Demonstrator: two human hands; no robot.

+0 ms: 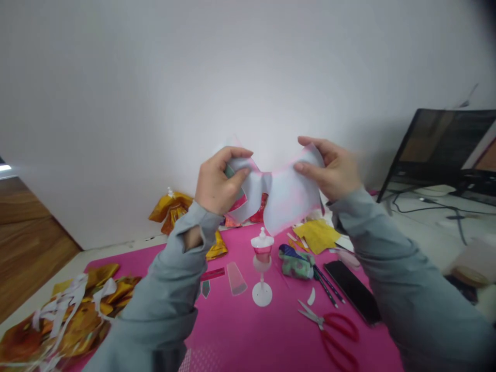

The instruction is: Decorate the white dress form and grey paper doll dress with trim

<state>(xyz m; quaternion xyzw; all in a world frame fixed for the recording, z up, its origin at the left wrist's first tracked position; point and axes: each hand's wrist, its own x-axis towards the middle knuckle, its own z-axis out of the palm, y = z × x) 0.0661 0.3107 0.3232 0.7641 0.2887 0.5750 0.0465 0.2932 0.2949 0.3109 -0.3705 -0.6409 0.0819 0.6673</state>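
Held up in front of the wall is a pale, curved paper cut-out (292, 199) with faint pink tints. My left hand (220, 178) pinches its left end between thumb and fingers, together with small green and red pieces. Its right end is pinched by my right hand (331, 168). Below, a white doll stand (262, 294) with a pink band stands upright on the pink mat. Cut pieces lie left of it: a light pink strip (235, 279), a dark red strip (215, 274) and a small green piece (205, 288).
Red-handled scissors (337, 330), a black phone (353, 292), pens (329, 287) and a green patterned pouch (296, 262) lie right. Yellow fabric (315, 235) sits behind them. Gold fabric with white ribbons (77, 320) is heaped left. A dark screen (437, 147) stands far right.
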